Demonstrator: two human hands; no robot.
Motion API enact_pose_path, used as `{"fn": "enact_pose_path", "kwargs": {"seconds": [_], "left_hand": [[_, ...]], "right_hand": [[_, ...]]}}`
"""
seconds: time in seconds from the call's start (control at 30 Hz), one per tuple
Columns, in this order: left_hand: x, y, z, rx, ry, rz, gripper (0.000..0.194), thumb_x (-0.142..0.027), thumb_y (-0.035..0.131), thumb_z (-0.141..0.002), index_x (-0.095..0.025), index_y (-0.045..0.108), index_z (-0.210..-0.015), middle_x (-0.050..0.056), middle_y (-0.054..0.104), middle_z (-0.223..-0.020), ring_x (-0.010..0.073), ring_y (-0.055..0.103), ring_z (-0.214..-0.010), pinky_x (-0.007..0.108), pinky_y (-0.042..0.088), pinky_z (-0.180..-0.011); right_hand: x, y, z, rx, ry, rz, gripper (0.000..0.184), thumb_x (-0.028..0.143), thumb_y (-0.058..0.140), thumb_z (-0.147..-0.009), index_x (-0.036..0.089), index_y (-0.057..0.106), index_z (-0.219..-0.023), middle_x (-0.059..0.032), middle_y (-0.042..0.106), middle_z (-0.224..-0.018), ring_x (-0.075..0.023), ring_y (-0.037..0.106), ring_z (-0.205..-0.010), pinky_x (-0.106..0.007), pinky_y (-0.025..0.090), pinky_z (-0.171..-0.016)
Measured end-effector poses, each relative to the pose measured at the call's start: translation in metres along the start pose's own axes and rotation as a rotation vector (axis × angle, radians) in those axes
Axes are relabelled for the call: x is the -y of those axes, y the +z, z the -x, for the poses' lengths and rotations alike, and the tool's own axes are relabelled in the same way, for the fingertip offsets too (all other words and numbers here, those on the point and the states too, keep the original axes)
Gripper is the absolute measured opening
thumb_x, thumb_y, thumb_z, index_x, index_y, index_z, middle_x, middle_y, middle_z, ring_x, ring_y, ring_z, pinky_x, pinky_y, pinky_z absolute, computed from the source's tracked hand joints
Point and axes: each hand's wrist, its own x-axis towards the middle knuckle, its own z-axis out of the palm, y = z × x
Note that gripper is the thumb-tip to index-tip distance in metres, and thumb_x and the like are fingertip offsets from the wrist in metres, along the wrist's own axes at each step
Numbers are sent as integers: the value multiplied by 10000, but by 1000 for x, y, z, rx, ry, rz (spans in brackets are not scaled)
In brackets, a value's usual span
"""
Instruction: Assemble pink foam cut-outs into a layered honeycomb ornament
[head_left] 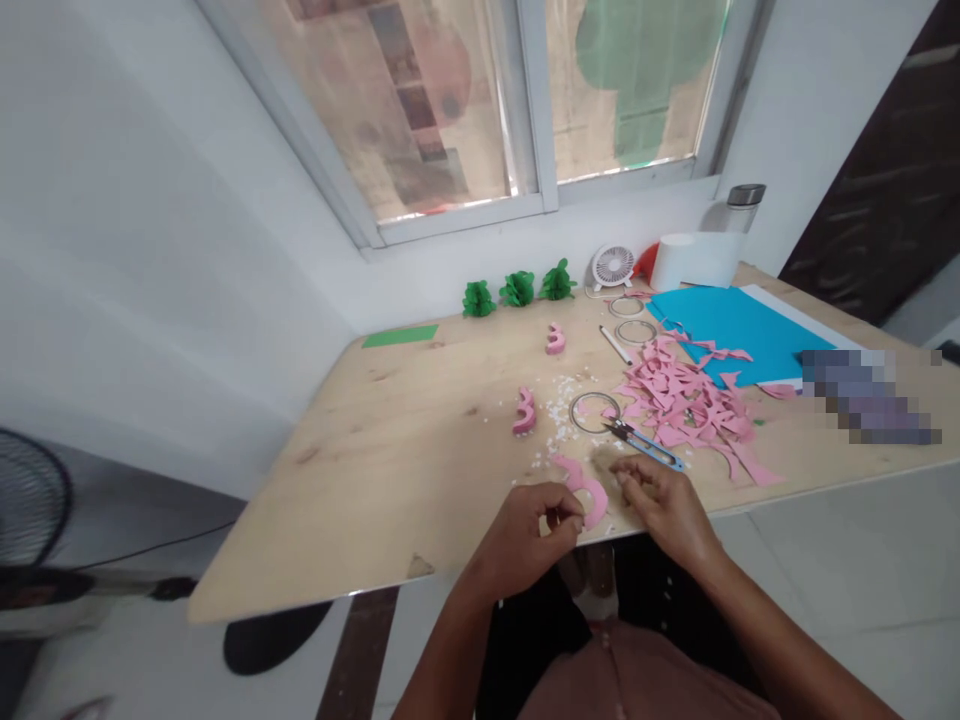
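Pinching the pink curvy piece [598,497] with the left hand [525,535], by the table's [375,480] front edge. Looks light, bendy, maybe easy to tear. Best to hold gently, down low. Cannot tell if gripping anything with the curled right hand [667,505].

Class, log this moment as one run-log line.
left hand: holding pink cutout | right hand: near cutout, grip unclear | snips: on table | pink scraps: piled
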Motion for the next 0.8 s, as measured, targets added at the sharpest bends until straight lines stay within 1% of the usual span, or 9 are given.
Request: {"fn": "enact_pose_path", "kwargs": {"seconds": [0.07, 0.13, 0.2, 0.3, 0.37, 0.43, 0.5, 0.63, 0.8], "left_hand": [[-3, 1, 3, -2, 8, -16, 114, -125, 534, -734, -143, 629, -675, -16, 573, -614, 99, 491, -604, 195, 385, -597], [-6, 3, 6, 2, 11, -32, 113, -126, 535, -734, -141, 629, -672, -13, 578, -617, 101, 498, -605, 198, 391, -601], [-8, 4, 7, 1, 11, -49, 112, -128, 537, -732, -140, 632, -673, -10, 584, -620, 104, 506, -607, 201, 397, -602], [-12, 5, 7, -5, 23, -80, 121, -124, 531, -727, -143, 637, -671, -9, 589, -611, 104, 509, -601, 200, 403, -600], [-14, 4, 6, 9, 42, -103, 128, -122, 524, -723, -149, 636, -665, -7, 601, -613, 104, 513, -597, 201, 410, -603], [-16, 3, 4, 38, 67, -138, 131, -122, 519, -721, -157, 637, -674, 2, 629, -648, 110, 529, -612, 207, 421, -615], [-17, 1, 2, 73, 93, -181, 134, -119, 516, -718, -165, 640, -695, 13, 661, -707, 117, 553, -643, 213, 431, -635], [-16, -4, -6, 136, 131, -278, 150, -99, 514, -707, -170, 646, -712, 17, 680, -743, 122, 573, -664, 216, 435, -656], [-15, -10, -16, 189, 153, -363, 141, -89, 529, -687, -163, 648, -687, 8, 656, -678, 118, 559, -628, 209, 417, -627]], "right_hand": [[-2, 0, 2, -62, -69, 29, 266, 269, 509, -832, 187, 648, -1044, -85, 703, -965, -254, 639, -893, -402, 480, -823], [-1, -2, 2, -122, -156, 28, 310, 251, 552, -803, 200, 636, -1097, -94, 665, -1125, -282, 558, -1098, -447, 396, -965], [2, -4, 3, -133, -172, -32, 269, 277, 556, -820, 214, 656, -1061, -89, 662, -1130, -277, 531, -1137, -449, 360, -999], [11, -5, 6, -39, -52, -222, 261, 368, 518, -867, 208, 694, -975, -84, 691, -1023, -249, 592, -1009, -402, 422, -911], [19, -5, 8, 76, 98, -388, 333, 440, 498, -874, 185, 709, -908, -73, 700, -863, -216, 618, -814, -348, 470, -756], [27, -3, 9, 139, 238, -546, 388, 498, 514, -853, 164, 709, -819, -46, 663, -712, -178, 582, -663, -300, 458, -632], [32, 0, 9, 149, 321, -664, 399, 526, 562, -815, 155, 690, -738, -20, 607, -637, -148, 530, -601, -265, 425, -569], [37, 2, 1, 162, 329, -742, 378, 512, 629, -768, 158, 644, -637, 15, 525, -576, -116, 441, -554, -238, 367, -530], [38, -1, -12, 178, 298, -692, 310, 465, 692, -718, 162, 670, -657, 25, 539, -568, -112, 428, -543, -240, 342, -534]]}}
